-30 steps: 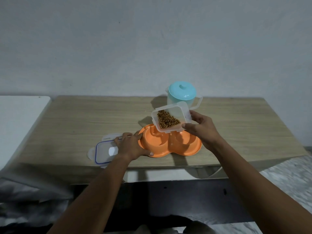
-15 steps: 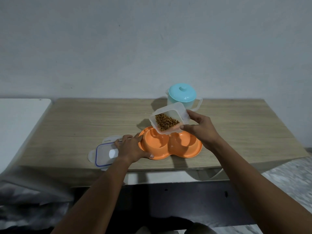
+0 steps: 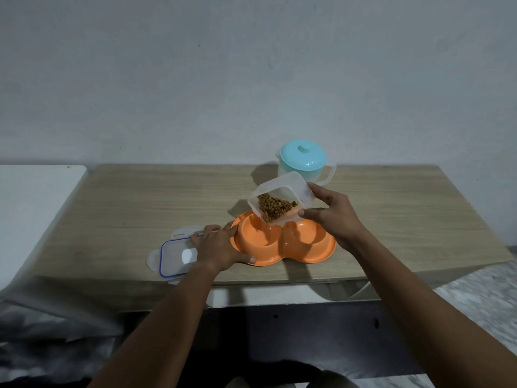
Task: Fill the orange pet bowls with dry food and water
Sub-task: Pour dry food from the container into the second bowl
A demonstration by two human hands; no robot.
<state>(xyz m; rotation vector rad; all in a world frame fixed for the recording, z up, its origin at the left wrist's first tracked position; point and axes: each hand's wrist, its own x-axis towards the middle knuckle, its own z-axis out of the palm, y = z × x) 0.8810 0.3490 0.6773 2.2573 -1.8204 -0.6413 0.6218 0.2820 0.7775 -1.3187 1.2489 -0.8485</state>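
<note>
- While the right hand (image 3: 333, 217) holds a clear rectangular plastic container (image 3: 282, 186) tilted just above the middle of the frame, its grip is closed on the container's right end, with the thumb on the near wall and the fingers behind the far one.
- Brown dry kibble (image 3: 274, 210) lies heaped in the container's lowered corner, right at the lip, directly above the left basin of the orange double pet bowl (image 3: 302, 247).
- That bowl sits flat on the light wooden counter (image 3: 140, 203), near its front edge and slightly right of the frame's centre.
- The left hand (image 3: 221, 247) holds the bowl's left rim in a narrow grip. The thumb is hooked on the near edge and the fingers lie along the far-left edge.
- A clear lid with a blue seal (image 3: 174, 256) lies flat on the counter just left of the bowl, partly under the left hand.
- A pale jug with a teal lid (image 3: 303, 159) stands upright at the back of the counter, behind the container, with its handle to the right.
- A white surface (image 3: 33, 205) fills the left edge, and crumpled grey cloth (image 3: 42, 331) lies at lower left.
</note>
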